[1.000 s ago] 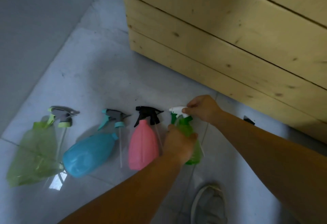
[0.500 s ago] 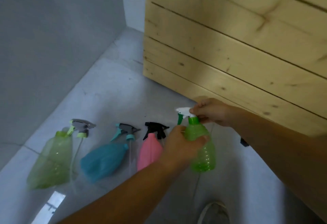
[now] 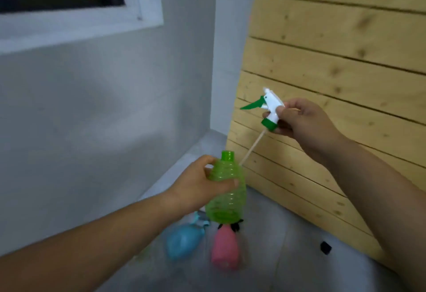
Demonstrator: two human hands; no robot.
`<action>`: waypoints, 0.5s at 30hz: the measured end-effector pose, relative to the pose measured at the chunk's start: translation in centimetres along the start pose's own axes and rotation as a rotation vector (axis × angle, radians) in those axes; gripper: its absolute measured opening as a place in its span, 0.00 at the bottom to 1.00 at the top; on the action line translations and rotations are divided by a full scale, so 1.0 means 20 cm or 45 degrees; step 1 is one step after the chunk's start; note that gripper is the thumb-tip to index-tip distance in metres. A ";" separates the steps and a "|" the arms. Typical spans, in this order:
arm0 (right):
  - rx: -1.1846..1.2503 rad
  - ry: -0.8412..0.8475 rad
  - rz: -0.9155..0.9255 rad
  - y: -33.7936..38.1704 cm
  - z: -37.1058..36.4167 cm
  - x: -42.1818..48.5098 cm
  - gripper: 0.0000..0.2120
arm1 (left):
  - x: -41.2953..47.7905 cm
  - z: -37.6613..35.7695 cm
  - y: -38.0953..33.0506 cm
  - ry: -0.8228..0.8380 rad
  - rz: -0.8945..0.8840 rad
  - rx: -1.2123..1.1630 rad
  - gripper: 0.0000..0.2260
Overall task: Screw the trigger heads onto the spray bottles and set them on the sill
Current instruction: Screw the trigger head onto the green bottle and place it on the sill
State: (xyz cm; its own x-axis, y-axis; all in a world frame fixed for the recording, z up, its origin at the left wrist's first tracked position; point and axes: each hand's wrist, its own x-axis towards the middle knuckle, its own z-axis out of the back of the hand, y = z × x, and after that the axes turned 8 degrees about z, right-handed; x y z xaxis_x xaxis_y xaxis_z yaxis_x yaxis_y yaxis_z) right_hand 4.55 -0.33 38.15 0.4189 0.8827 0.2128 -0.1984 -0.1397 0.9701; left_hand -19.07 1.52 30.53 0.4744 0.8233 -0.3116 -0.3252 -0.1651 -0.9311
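Observation:
My left hand (image 3: pixel 196 188) grips a ribbed green spray bottle (image 3: pixel 227 197), held upright in the air with its neck uncovered. My right hand (image 3: pixel 302 122) holds the white and green trigger head (image 3: pixel 268 109) up and to the right of the bottle, apart from it. The head's thin dip tube (image 3: pixel 252 147) slants down towards the bottle's neck. On the floor below lie a blue bottle (image 3: pixel 184 241) and a pink bottle (image 3: pixel 224 249) with a black trigger head, partly hidden behind the green bottle. The white window sill (image 3: pixel 76 26) runs along the upper left.
A grey wall fills the left side below the window. A pale wooden slatted panel (image 3: pixel 334 84) stands close on the right. A small black object (image 3: pixel 325 247) lies on the grey tiled floor near the panel's foot.
I have lifted the green bottle off the floor and the view has tilted up to the window. The trigger head, earlier on the bottle's neck, is now held apart above it.

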 end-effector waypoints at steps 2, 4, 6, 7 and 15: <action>0.117 -0.062 0.131 0.23 -0.05 -0.09 0.03 | -0.14 0.11 -0.06 -0.041 -0.044 0.014 0.15; 0.199 -0.095 0.222 0.40 -0.10 -0.18 0.02 | -0.26 0.19 -0.09 -0.103 -0.081 0.047 0.16; 0.274 -0.095 0.268 0.52 -0.15 -0.27 0.02 | -0.36 0.26 -0.08 -0.168 -0.119 0.091 0.17; 0.305 -0.090 0.277 0.56 -0.17 -0.30 0.02 | -0.41 0.29 -0.08 -0.195 -0.132 0.114 0.17; 0.319 0.030 0.219 0.59 -0.39 -0.44 0.03 | -0.61 0.39 -0.03 -0.273 -0.242 0.185 0.25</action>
State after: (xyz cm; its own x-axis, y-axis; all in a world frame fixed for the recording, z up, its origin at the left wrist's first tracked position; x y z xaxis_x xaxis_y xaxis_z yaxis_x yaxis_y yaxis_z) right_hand -8.36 -6.22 46.82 0.3770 0.8464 0.3762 -0.0387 -0.3914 0.9194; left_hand -30.94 -4.17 36.42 0.3596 0.9302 -0.0735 -0.3684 0.0692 -0.9271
